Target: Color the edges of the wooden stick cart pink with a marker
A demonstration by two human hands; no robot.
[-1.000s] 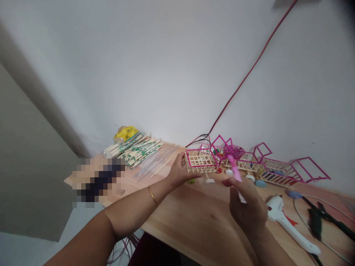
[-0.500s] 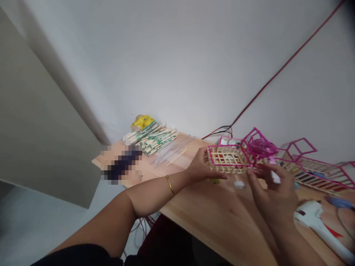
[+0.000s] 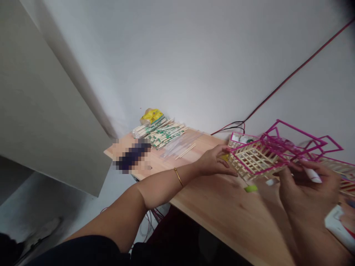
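Note:
A small lattice box [image 3: 253, 159] of pale wooden sticks with magenta top edges is held tilted above the wooden table. My left hand [image 3: 213, 161] is closed on its left end, thumb and fingers around the corner. My right hand [image 3: 307, 194] pinches its right corner, fingertips partly hidden. A white marker-like piece [image 3: 313, 174] lies along the right fingers. Magenta stick frames [image 3: 301, 131] rise behind that corner; whether they join the box I cannot tell. A lime-green piece [image 3: 251, 188] and a whitish round piece [image 3: 270, 182] show under the box.
Wooden sticks with green marks [image 3: 166, 133] lie by a yellow packet [image 3: 152, 116] at the table's [image 3: 210, 207] far left. Two loose sticks [image 3: 185, 151] lie nearer. A white glue gun [image 3: 338, 223] is at right. Another stick structure [image 3: 345, 171] stands beyond my right hand.
The box has turned and tilted, showing more of its lattice. My right hand has shifted right with the magenta corner. The camera view has swung left.

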